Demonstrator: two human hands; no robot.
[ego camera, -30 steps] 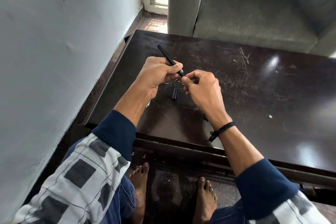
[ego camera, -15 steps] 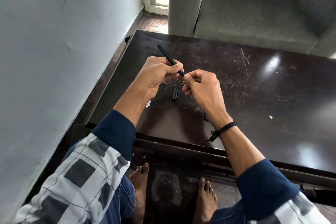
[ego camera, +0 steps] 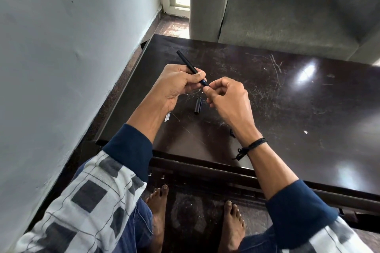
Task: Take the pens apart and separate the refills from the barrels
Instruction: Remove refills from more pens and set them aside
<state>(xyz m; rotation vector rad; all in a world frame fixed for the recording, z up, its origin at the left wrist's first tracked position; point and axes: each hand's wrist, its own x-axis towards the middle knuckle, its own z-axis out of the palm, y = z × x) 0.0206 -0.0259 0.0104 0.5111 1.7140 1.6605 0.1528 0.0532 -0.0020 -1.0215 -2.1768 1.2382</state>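
Left hand [ego camera: 176, 84] wrapped round pen [ego camera: 188, 63] at mid-barrel, thumb clamping. Right hand [ego camera: 228, 100]: thumb and forefinger pinch bluish tip end. Pen held above table, slanting up and away from grip.
Step judged: unscrew or pull out tip section. Lock barrel, twist at pinch only, draw along axis; thin refill likely bends.
Barrel: slim, matte black, cylindrical.
Directly below grip: short black tube [ego camera: 197, 107] lying on table [ego camera: 287, 109].
Under left wrist: clear thin rod [ego camera: 167, 118], partly hidden.
Table: dark, glossy, scratched.
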